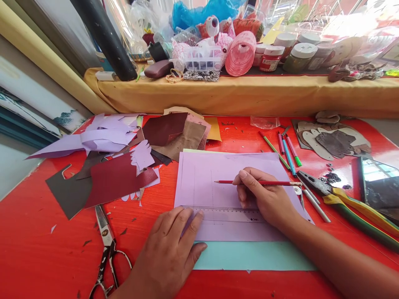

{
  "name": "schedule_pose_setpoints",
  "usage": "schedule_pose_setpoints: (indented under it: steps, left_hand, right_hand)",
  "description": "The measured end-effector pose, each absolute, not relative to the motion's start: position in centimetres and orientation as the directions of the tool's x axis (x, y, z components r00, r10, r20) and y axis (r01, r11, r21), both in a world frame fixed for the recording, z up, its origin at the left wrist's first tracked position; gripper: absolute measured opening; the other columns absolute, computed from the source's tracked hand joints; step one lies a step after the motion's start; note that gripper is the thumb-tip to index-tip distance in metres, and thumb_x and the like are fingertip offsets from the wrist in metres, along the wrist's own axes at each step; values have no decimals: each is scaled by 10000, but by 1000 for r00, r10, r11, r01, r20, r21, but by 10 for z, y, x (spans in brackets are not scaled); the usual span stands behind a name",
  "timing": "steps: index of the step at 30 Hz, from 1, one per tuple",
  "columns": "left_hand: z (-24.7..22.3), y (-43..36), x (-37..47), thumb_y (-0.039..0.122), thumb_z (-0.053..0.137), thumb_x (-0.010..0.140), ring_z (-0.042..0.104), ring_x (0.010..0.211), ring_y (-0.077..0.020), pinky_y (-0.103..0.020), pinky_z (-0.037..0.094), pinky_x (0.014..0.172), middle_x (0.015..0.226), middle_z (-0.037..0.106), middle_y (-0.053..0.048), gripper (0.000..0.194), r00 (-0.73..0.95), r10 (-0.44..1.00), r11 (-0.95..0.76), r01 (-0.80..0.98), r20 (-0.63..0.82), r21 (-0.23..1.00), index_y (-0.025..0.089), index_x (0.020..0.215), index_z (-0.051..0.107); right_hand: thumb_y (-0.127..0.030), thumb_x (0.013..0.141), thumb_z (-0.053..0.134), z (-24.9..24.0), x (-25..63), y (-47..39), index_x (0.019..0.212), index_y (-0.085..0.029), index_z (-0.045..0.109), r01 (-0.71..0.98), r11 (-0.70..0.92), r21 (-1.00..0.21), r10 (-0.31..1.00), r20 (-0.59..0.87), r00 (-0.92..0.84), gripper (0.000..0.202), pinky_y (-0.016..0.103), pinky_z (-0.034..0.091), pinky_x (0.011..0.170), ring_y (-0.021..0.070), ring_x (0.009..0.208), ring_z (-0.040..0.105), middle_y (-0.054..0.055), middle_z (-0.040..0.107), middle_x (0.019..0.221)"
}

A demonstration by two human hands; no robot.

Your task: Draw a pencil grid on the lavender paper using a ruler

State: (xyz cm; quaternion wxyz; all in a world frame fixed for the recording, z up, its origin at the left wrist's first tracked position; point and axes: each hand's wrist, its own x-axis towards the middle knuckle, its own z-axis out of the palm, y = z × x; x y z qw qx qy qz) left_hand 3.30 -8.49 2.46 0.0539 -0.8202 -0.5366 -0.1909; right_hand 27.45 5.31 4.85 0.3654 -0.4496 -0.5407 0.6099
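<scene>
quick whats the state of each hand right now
Left hand: open, resting on the ruler and purple paper.
Right hand: closed, holding the red pencil.

The tabletop (pixel 37 249) looks glossy red to us. Mid-tabletop we see smooth, matt purple paper (pixel 224 195), a clear plastic ruler (pixel 224 214) and a shiny painted pencil (pixel 277 183). Toward the left edge lies a maroon leather-like sheet (pixel 109 178) — pebbled on its flap — and metal-bladed scissors (pixel 107 238), black handles chipped; toward the right edge, dull metal pliers (pixel 333 200) with plastic-looking grips.
</scene>
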Motion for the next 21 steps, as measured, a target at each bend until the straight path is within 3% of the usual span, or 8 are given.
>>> schedule_pose_setpoints:
  steps: [21]
  left_hand:
    - [23, -86, 35, 376, 395, 1202, 626, 1206, -293, -458, 423, 1119, 1281, 735, -111, 418, 335, 866, -406, 904, 372, 132, 162, 1403, 693]
  right_hand:
    - [-679, 1021, 692, 47, 276, 51, 865, -206, 715, 82, -150, -985, 922, -169, -348, 498, 257, 453, 506, 135, 501, 589, -24, 623, 612]
